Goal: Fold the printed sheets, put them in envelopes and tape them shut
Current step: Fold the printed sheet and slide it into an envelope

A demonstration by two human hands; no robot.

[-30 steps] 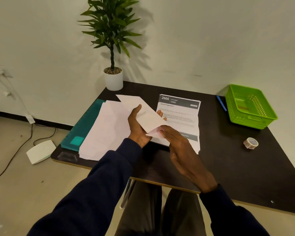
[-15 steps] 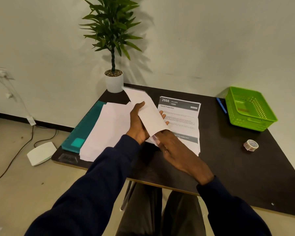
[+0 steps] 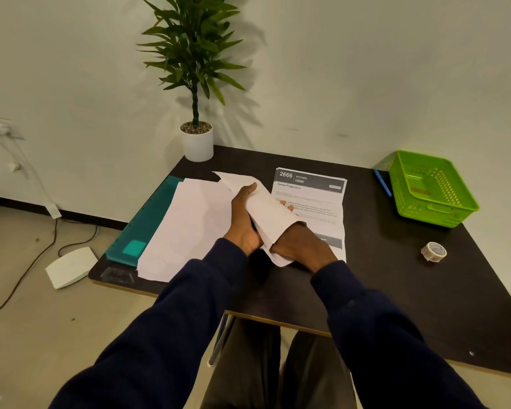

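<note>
Above the near middle of the dark bench (image 3: 366, 290) a long white paper envelope (image 3: 266, 214) is held clear of the surface, its long axis running from near right to far left, open flap pointing away; the left hand (image 3: 244, 219) has its grip clamped round the middle, thumb on top; the right hand (image 3: 301, 246) meets the near end, fingers hidden, perhaps inside, so its grip cannot be told; behind lie a stack of plain white sheets (image 3: 189, 225) and the printed sheets headed 2666 (image 3: 310, 196).

Plain office corner: dark desk (image 3: 366, 290), potted plant (image 3: 194, 84), paper stacks (image 3: 189, 225).
</note>
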